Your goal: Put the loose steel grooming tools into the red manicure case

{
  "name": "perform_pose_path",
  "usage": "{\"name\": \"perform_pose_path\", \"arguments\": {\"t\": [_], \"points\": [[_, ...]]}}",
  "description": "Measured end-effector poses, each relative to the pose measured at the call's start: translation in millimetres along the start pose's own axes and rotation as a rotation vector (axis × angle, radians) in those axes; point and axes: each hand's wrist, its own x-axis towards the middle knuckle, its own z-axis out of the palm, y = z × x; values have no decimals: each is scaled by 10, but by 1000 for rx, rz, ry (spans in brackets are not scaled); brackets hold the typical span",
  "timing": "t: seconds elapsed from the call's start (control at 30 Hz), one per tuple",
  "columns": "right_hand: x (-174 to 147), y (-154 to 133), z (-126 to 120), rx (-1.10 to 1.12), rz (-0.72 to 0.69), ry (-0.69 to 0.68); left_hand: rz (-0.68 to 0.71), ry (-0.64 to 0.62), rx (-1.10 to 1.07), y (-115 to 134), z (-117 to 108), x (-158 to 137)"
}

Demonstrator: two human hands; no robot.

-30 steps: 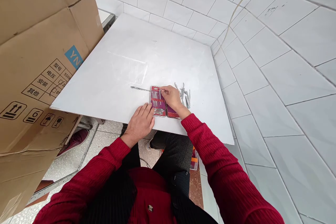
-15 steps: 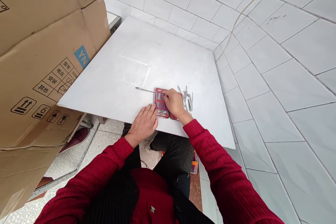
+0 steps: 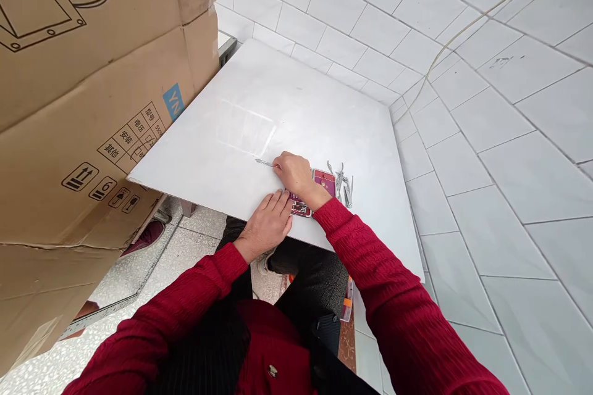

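Right hand (image 3: pixel 295 174) of mine is at the slim silver metal tool (image 3: pixel 264 162) lying on the white tabletop (image 3: pixel 208 157), left of the open maroon case with red trim (image 3: pixel 325 182). Tool's long axis runs nearly crosswise, visible end pointing left and slightly away from me. Right-hand fingers curled nearly closed, tips at its right end; can't tell whether they've gripped it. My left hand (image 3: pixel 269 222) is spread flat, nothing grasped, fingertips on the case's near left part, beside silver nail clippers (image 3: pixel 300 207). Loose silver metal implements (image 3: pixel 343 185) lie right of the case. Versus half a second ago: right hand moved left off the case's tool rows; left hand stayed put at the case.
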Motion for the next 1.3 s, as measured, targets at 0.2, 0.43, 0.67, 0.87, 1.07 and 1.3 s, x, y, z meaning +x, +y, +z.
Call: {"name": "perform_pose_path", "arguments": {"t": [0.2,0.43,0.67,0.87,1.07,1.3], "points": [[116,-54,19,-95,2,-83,5,13,16,1,0,-4],[129,-82,1,-79,0,-53,-12,-3,9,9,17,-24],[153,-120,-8,-86,4,-78,-14,9,1,8,36,-35],[154,-80,25,30,-9,-35,-11,1,1,10,13,-30],[114,195,145,685,110,94,-3,9,-9,3,-6,-25],[-96,460,282,1532,292,51,4,20,0,-11,-14,2]]}}
